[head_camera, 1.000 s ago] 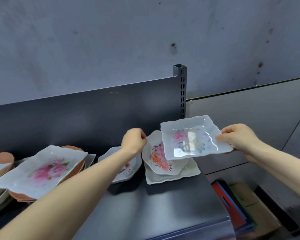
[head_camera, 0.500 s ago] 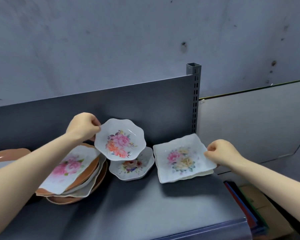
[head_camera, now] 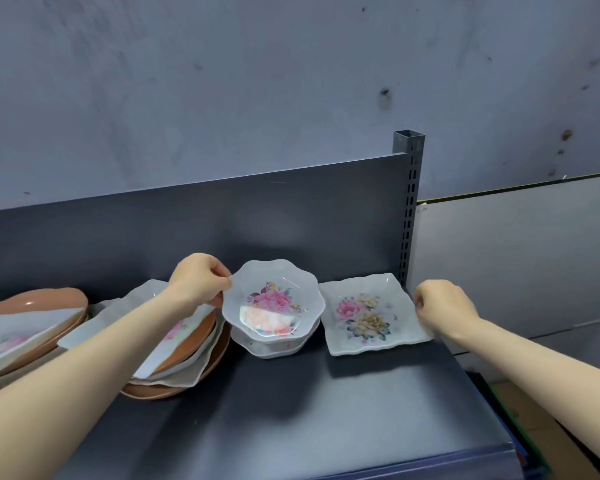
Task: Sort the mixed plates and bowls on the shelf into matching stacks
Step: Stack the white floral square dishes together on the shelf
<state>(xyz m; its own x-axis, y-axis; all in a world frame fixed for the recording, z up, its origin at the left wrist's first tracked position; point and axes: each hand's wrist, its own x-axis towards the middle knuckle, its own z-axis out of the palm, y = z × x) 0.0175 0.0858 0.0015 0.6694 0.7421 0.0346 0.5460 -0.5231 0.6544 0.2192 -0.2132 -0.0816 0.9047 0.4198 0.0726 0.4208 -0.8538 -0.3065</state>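
Observation:
My left hand (head_camera: 198,284) pinches the left rim of a white scalloped floral bowl (head_camera: 274,303), which rests on top of a matching bowl (head_camera: 274,346) on the dark shelf (head_camera: 291,410). To the right lies a white square floral plate (head_camera: 371,315) on another like it. My right hand (head_camera: 442,310) is curled at that plate's right edge; whether it still touches the plate is unclear. To the left sits a mixed pile of square floral plates (head_camera: 174,332) and brown plates (head_camera: 194,372).
A second mixed pile with a brown plate (head_camera: 32,304) stands at the far left. The shelf's dark back panel (head_camera: 222,220) and slotted upright post (head_camera: 409,202) rise behind. Coloured items and a cardboard box (head_camera: 534,434) lie below on the right.
My left hand carried the scalloped bowl right and down onto the other scalloped bowl. My right hand set the square plate flat and eased to its edge.

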